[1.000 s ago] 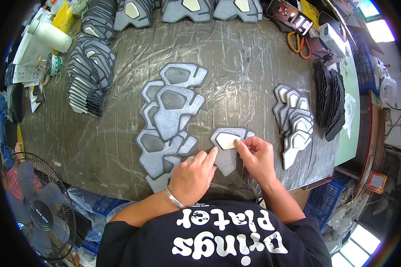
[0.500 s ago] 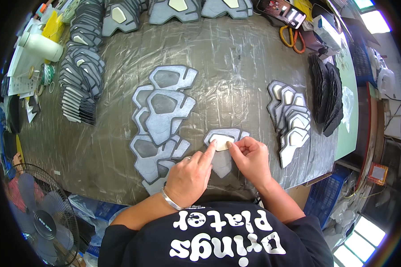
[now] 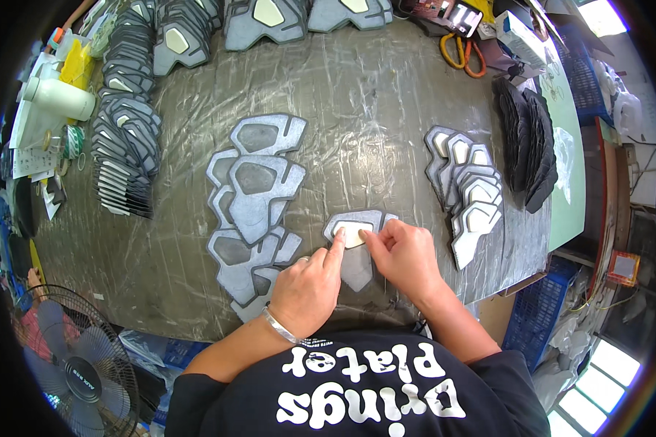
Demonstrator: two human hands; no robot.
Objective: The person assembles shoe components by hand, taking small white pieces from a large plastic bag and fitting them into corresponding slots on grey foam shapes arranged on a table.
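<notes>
A grey, dark-edged shoe-upper-like panel [image 3: 358,271] lies flat on the covered table in front of me. On its outlined window sits a small cream insert [image 3: 353,234]. My left hand [image 3: 307,291] touches the insert's left part with its stretched index finger; its other fingers are curled and partly hidden. At the insert's right edge, my right hand [image 3: 403,251] has its thumb on the piece, with the fingers bent beside it. Left of my hands, overlapping grey panels [image 3: 259,207] show windows without cream inserts. To the right, a fanned row of panels [image 3: 478,218] carries cream inserts.
Stacked panels [image 3: 127,138] run along the left, and more piles [image 3: 266,33] stand at the far edge. Black pieces [image 3: 526,149] lie at the right. Orange-handled scissors [image 3: 463,57] rest near a phone [image 3: 459,18]. A fan [image 3: 80,371] stands lower left, a bottle [image 3: 60,98] upper left.
The view has shifted, so most of the table's things appear farther left. Both hands stay at the cream insert, with the right thumb still at its right edge.
</notes>
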